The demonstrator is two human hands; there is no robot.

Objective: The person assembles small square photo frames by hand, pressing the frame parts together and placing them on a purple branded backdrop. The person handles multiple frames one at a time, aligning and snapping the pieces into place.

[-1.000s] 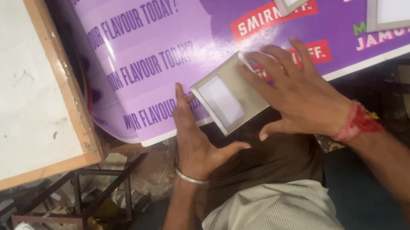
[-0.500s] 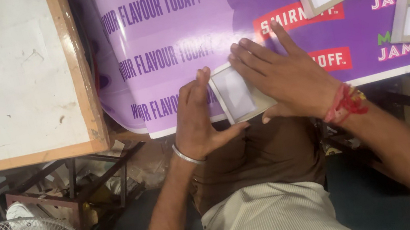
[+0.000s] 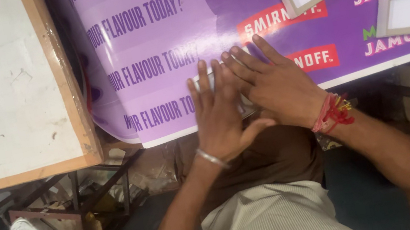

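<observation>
Near the purple poster's (image 3: 253, 5) front edge, small flat grey card frame (image 3: 208, 78) almost hidden under left hand (image 3: 218, 112) and right hand (image 3: 272, 83), both pressing flat, fingers extended. Probably light, stiff, bendable; best held by edges.

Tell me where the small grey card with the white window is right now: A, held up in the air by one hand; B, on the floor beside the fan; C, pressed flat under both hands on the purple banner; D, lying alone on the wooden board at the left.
C: the left hand and right hand lie flat over the small card on the purple banner, only its edges showing.
</observation>
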